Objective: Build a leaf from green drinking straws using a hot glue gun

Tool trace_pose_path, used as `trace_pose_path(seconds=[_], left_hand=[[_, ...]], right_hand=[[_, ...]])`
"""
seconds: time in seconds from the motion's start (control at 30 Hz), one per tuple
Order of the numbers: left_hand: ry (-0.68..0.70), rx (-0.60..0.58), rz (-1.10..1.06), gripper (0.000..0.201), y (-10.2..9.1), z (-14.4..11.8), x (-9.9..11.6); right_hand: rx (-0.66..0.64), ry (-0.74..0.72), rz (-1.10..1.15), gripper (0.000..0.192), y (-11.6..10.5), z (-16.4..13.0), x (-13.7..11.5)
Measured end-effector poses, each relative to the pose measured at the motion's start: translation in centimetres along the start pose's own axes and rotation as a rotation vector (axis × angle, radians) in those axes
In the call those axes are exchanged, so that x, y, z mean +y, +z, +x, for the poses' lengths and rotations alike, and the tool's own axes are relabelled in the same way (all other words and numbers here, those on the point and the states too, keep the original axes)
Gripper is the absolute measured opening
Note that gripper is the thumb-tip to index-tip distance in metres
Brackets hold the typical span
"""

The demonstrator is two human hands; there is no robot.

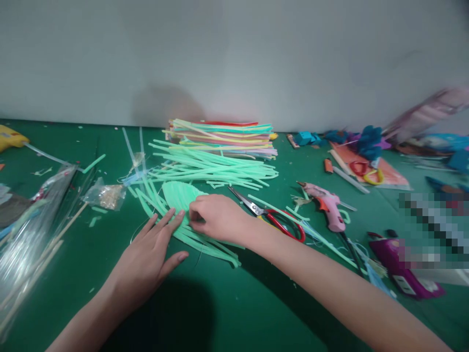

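A mint-green leaf shape (pixel 179 194) made of pipe cleaners lies flat on the green table. My left hand (pixel 156 244) rests with fingers stretched out across its lower left part. Over the right side of the leaf, my right hand (pixel 218 217) is curled with its fingertips pinched together; what they hold, if anything, is hidden. Loose ends of green pipe cleaners (pixel 223 255) stick out below that hand. Just behind the leaf is a loose pile of mint-green pipe cleaners (pixel 220 166). Scissors with red handles (pixel 271 215) lie right beside my right wrist.
Behind the green pile sits a multicoloured pipe cleaner bundle (pixel 227 134) near the wall. A pink glue gun (pixel 330 205) and red-and-yellow scissors (pixel 366 172) lie to the right. Leftward are a small bag of beads (pixel 106 194), clear plastic wrap (pixel 32 249) and a yellow glue gun (pixel 11 138).
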State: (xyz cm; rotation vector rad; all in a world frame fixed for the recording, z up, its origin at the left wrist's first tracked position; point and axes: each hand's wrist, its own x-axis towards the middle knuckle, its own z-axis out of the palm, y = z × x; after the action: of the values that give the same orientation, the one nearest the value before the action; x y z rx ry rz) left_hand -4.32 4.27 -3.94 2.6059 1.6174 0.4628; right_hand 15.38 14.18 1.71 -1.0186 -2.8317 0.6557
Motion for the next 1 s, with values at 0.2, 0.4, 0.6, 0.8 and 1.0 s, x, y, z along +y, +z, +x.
trace_pose_path(seconds=[0.2,0.4,0.6,0.8,1.0], left_hand=[[0.087,0.011,0.058,0.064,-0.3,0.3,0.0],[0.249,0.111,0.11,0.041,-1.2,0.4,1.2],[0.204,0.12,0.055,0.034,-1.7,0.7,3.6],[0.212,0.169,0.105,0.023,-1.0,2.0,5.5],[0.148,0.188,0.098,0.018,0.3,2.6,5.8]], right_hand=[[0.093,-0.031,0.151,0.009,-1.2,-1.1,0.7],[0.489,0.426,0.182,0.017,-5.1,-9.0,3.7],[0.705,0.991,-0.305,0.031,-3.9,-17.9,9.9],[0.416,1.257,-0.515,0.061,-0.8,-19.6,13.5],[0.447,1.293,-0.368,0.052,-0.8,-19.5,14.6]])
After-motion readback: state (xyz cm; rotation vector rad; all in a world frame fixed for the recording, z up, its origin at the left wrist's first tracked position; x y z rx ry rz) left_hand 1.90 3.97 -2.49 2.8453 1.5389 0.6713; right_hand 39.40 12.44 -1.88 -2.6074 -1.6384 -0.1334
